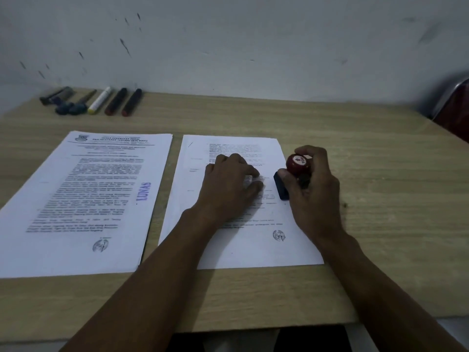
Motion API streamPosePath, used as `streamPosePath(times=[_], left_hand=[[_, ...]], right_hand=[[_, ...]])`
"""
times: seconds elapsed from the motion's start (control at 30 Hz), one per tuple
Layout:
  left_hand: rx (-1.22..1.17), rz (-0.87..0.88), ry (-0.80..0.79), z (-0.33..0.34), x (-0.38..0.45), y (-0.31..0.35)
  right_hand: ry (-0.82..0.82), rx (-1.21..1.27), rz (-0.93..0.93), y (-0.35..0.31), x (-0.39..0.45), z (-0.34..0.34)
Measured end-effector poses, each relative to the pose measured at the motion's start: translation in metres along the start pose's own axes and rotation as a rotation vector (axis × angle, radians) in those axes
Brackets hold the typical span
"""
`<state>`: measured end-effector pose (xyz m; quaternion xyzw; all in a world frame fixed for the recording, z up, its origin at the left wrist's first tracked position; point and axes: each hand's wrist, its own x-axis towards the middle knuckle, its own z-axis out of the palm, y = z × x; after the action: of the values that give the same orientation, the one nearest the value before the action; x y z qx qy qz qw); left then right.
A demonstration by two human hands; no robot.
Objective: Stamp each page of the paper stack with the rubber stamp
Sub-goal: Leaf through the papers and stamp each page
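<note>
Pressing the red-knobbed rubber stamp (294, 174) onto the right margin of the white printed page on the right stack (243, 240) is the step in hand. The right hand (313, 196) pinches the stamp's handle; the left hand (228, 184) lies spread flat, pinning the sheet to the pale wooden bench (380, 174). The left stack (76, 199) already bears a purple mark. Next, I judge: lift straight up, then move the sheet aside.

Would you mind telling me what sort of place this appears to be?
Probably an office desk for paperwork: printed letterhead documents on a wood-grain desk, a rubber stamp in the right hand, and markers by the wall.
</note>
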<state>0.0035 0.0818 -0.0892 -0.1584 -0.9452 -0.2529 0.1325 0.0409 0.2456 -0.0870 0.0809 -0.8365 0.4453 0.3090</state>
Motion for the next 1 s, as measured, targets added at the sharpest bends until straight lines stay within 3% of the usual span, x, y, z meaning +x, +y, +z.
streamPosePath(times=[0.5, 1.0], left_hand=[[0.014, -0.005, -0.016, -0.0026, -0.0015, 0.0035], [0.026, -0.012, -0.033, -0.0037, -0.0020, 0.0049]], right_hand=[[-0.005, -0.056, -0.040, 0.0074, 0.0002, 0.0038], [0.026, -0.334, -0.028, -0.0001, -0.0031, 0.0066]])
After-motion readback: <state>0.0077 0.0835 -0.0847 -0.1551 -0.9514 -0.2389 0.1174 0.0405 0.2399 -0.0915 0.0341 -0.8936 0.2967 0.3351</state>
